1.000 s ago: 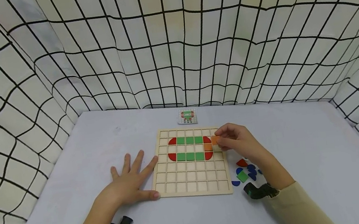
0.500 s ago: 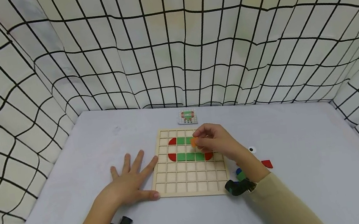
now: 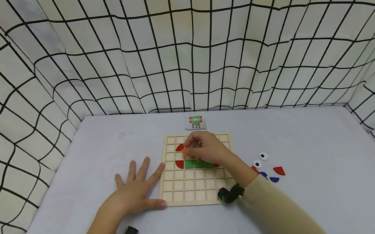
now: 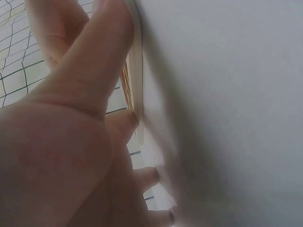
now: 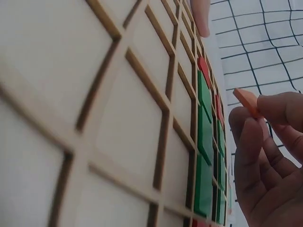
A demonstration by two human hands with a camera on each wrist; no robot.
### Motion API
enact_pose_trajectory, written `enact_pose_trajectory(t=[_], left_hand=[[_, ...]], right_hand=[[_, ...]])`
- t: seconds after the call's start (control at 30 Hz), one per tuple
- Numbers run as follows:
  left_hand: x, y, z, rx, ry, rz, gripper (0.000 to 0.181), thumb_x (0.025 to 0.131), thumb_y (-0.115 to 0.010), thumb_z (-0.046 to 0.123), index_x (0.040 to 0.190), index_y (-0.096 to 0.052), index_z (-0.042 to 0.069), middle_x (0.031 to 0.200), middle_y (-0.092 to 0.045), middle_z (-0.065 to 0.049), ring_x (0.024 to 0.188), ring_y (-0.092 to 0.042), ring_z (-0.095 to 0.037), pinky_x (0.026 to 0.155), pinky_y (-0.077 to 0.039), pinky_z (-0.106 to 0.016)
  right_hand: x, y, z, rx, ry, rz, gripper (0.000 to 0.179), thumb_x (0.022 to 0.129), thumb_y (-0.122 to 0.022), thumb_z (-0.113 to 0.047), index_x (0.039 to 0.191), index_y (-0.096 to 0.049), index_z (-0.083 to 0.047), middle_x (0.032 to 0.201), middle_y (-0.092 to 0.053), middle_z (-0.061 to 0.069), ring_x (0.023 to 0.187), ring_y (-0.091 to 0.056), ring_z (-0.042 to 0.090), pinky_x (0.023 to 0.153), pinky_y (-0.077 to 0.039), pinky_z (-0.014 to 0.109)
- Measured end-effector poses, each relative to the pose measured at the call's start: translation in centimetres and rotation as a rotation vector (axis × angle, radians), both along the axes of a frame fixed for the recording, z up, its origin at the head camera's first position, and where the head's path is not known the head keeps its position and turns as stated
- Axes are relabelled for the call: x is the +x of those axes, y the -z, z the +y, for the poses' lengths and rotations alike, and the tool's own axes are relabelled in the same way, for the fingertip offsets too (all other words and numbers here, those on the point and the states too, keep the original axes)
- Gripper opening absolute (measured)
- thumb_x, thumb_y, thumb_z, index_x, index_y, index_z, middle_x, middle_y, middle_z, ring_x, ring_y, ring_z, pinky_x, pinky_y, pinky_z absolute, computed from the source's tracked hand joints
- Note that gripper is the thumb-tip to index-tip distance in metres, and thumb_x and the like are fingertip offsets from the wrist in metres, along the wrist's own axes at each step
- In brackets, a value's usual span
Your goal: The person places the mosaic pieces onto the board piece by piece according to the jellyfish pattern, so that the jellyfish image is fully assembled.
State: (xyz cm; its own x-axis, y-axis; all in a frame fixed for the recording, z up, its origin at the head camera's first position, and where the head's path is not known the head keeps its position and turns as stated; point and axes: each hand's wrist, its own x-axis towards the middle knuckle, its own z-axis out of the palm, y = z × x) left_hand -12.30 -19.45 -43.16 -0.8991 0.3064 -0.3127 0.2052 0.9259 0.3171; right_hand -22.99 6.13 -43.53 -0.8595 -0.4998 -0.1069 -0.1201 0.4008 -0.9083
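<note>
My right hand (image 3: 209,148) pinches a small orange tile (image 5: 246,100) between thumb and fingertips. It is held above the wooden grid board (image 3: 190,184), over the left part of the coloured rows. In the near row, green square tiles (image 3: 198,164) follow a rounded red tile (image 3: 179,164); the hand covers much of the far row. My left hand (image 3: 135,192) lies with fingers spread on the table, index fingertip and thumb tip at the board's left edge. In the left wrist view, the board's wooden edge (image 4: 136,80) shows beside the thumb.
A small pattern card (image 3: 195,121) lies behind the board. To the right are eye discs (image 3: 263,156), a red tile (image 3: 279,171) and blue half-round tiles (image 3: 274,179), partly hidden by the right forearm. Black netting (image 3: 176,54) over white cloth surrounds the table.
The right hand has carried the orange tile leftward across the board from its right edge. Its forearm now uncovers eye discs and a red tile at the right. The left hand stays put.
</note>
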Motion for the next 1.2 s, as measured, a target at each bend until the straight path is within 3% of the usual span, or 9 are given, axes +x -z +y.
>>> enact_pose_trajectory(t=[0.23,0.6,0.83,1.2], left_hand=[[0.0,0.0,0.0,-0.008,0.006,0.013,0.11,0.072,-0.068,0.075,0.16,-0.021,0.029,0.166,-0.003,-0.024,0.145,0.005,-0.06,0.096,0.001,-0.088],[0.0,0.1,0.0,-0.012,0.011,0.018,0.11,0.072,-0.068,0.075,0.16,-0.022,0.028,0.165,-0.003,-0.025,0.145,0.005,-0.061,0.096,0.0,-0.088],[0.0,0.0,-0.1,-0.017,0.012,0.02,0.11,0.072,-0.067,0.075,0.16,-0.021,0.029,0.166,-0.002,-0.024,0.145,0.005,-0.061,0.096,0.0,-0.088],[0.0,0.0,-0.1,-0.023,0.015,0.018,0.109,0.073,-0.068,0.074,0.16,-0.022,0.028,0.166,-0.003,-0.024,0.145,0.004,-0.06,0.097,-0.001,-0.088]], right_hand=[[0.2,0.0,-1.6,0.179,0.007,0.173,0.007,0.089,-0.074,-0.02,0.093,-0.068,-0.02,0.085,-0.067,-0.006,0.078,-0.06,0.014,0.068,-0.049,0.03],[0.2,0.2,-2.5,0.37,0.037,0.265,0.007,0.091,-0.072,-0.023,0.09,-0.065,-0.024,0.079,-0.063,-0.009,0.074,-0.057,0.01,0.068,-0.047,0.027],[0.3,0.1,-2.8,0.402,0.029,0.283,0.009,0.091,-0.072,-0.027,0.088,-0.064,-0.025,0.074,-0.061,-0.008,0.069,-0.055,0.011,0.063,-0.045,0.027],[0.3,0.3,-2.8,0.406,0.008,0.299,0.005,0.093,-0.07,-0.027,0.097,-0.071,-0.025,0.079,-0.062,-0.012,0.074,-0.056,0.009,0.067,-0.047,0.026]])
